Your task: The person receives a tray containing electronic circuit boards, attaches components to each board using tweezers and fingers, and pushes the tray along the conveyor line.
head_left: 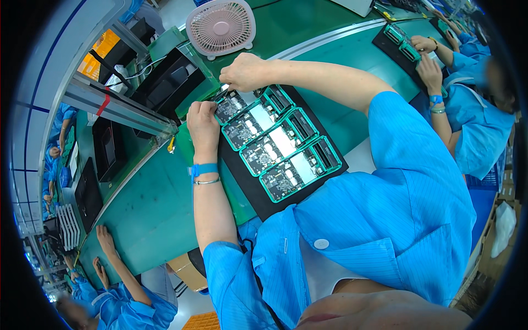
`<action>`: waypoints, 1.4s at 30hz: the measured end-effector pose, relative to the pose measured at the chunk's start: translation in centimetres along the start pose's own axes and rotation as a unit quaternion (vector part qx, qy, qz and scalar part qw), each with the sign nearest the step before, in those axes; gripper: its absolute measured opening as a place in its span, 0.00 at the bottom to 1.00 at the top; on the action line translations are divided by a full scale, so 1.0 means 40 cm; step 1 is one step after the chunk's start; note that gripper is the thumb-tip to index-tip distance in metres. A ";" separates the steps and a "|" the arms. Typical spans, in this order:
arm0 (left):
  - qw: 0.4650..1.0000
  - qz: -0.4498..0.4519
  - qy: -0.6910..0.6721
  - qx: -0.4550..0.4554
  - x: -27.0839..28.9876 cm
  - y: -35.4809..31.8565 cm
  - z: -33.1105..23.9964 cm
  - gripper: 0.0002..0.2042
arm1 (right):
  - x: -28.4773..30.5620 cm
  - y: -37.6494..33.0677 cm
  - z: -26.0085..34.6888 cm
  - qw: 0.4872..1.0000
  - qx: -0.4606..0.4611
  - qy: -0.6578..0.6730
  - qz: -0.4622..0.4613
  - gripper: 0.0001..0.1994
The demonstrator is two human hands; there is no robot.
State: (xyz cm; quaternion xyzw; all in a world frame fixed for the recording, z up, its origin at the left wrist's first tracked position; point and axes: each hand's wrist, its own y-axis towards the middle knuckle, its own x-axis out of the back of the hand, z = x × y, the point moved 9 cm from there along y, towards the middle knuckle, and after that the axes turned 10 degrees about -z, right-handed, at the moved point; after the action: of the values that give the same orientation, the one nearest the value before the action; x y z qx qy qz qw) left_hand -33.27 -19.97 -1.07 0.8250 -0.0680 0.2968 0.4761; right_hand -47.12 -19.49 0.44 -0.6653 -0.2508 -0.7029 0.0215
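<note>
Several teal-framed device housings (268, 199) with exposed circuit boards (282, 180) lie in a row on a black tray (258, 204) before me. My left hand (203, 125), with a blue wrist strap (204, 169) and a bracelet, is closed, its fingertips at the left edge of the farthest housing (229, 107). Just beyond that housing's far end, my right hand (246, 72) is closed in a pinch, its fingertips pointing down. Whatever either hand pinches is hidden or too small to name.
A pink fan (221, 27) stands beyond my hands. Black bins (166, 81) sit at the left by a metal frame post (124, 107). Co-workers' hands (430, 69) work over another black tray at the right; another person's hand (106, 240) rests on the green bench (148, 209) at lower left.
</note>
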 end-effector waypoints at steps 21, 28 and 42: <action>0.999 0.038 -0.002 -0.015 -0.023 0.006 0.006 0.04 | -0.008 -0.001 -0.007 0.999 -0.018 0.021 0.033 0.11; 0.994 0.098 -0.046 -0.015 -0.033 0.026 0.020 0.01 | -0.001 0.002 -0.004 0.999 0.001 0.033 0.005 0.10; 0.994 0.010 -0.093 0.048 0.096 -0.085 -0.093 0.04 | 0.088 -0.130 0.103 0.994 0.019 0.078 -0.080 0.11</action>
State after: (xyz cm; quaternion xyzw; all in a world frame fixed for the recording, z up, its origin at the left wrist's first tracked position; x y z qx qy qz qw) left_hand -30.36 -14.42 -0.09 0.8701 -0.1063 0.2261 0.4248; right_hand -45.61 -12.30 2.03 -0.5854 -0.3140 -0.7475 -0.0030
